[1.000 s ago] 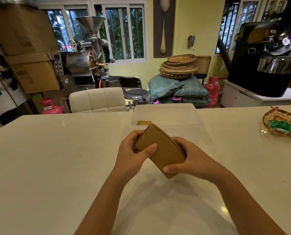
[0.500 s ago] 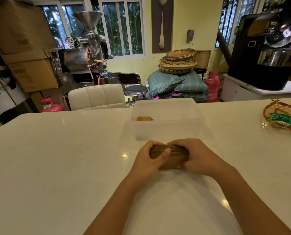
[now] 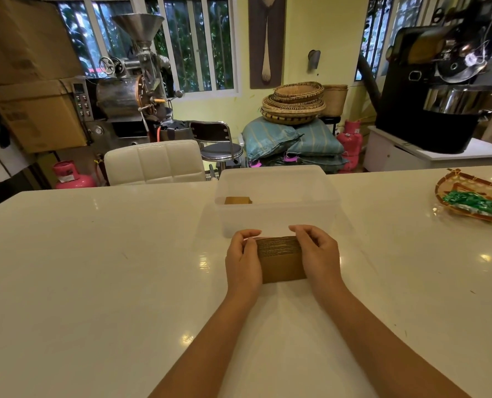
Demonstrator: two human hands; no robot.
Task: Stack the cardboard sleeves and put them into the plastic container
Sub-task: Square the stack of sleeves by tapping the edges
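Observation:
A stack of brown cardboard sleeves (image 3: pixel 280 259) stands on edge on the white table, just in front of the clear plastic container (image 3: pixel 276 216). My left hand (image 3: pixel 243 261) grips the stack's left end and my right hand (image 3: pixel 319 255) grips its right end, squeezing the stack between them. Its ribbed top edges show between my fingers. Inside the container, at its back left, lies another brown cardboard sleeve (image 3: pixel 238 200).
A woven tray (image 3: pixel 468 188) holding a green packet (image 3: pixel 473 201) sits at the table's far right. A white padded chair (image 3: pixel 154 162) stands behind the table's far edge. Roasting machines, boxes, sacks and baskets fill the room beyond.
The stack was held tilted in the air, then set down on edge on the table. My hands have shifted from over its top to its two ends.

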